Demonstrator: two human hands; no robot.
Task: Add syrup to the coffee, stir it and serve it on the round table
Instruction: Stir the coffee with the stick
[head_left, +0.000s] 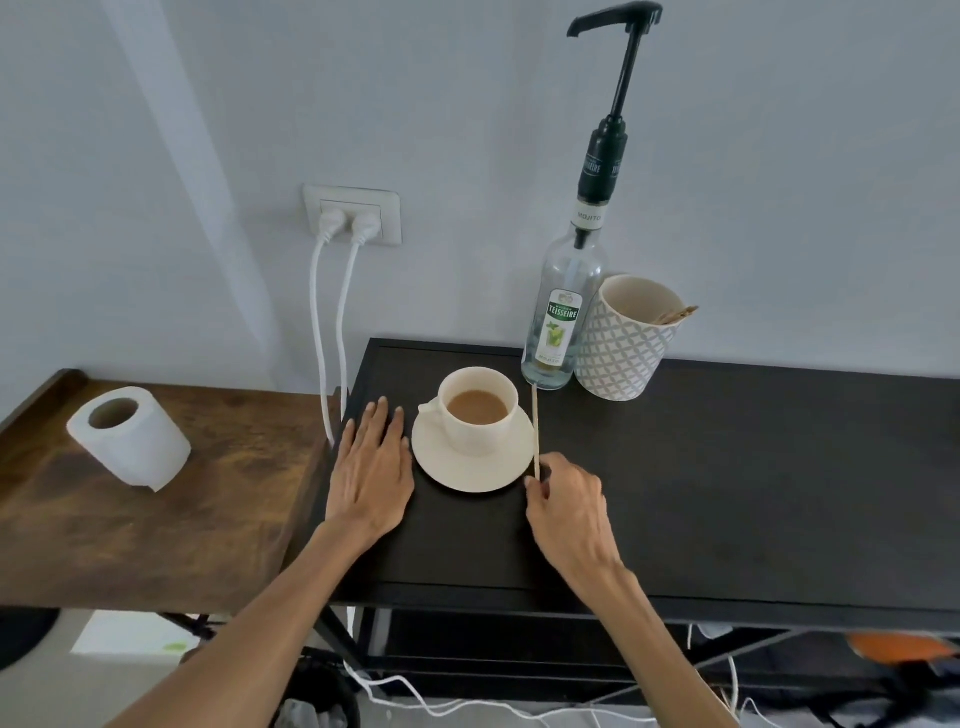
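A cream cup of milky coffee (478, 408) stands on a cream saucer (470, 470) on the black table (727, 493). Behind it to the right stands a clear syrup bottle (563, 322) with a tall black pump. A thin wooden stir stick (535, 431) lies along the saucer's right edge. My right hand (569, 512) pinches the near end of that stick between thumb and fingers. Flat on the table just left of the saucer rests my left hand (374, 473), fingers spread, holding nothing.
A patterned paper cup (621, 343) holding more wooden sticks stands right of the bottle. A toilet paper roll (130, 436) lies on the lower brown wooden table (208, 519) at left. Two white cables (327, 338) hang from a wall socket.
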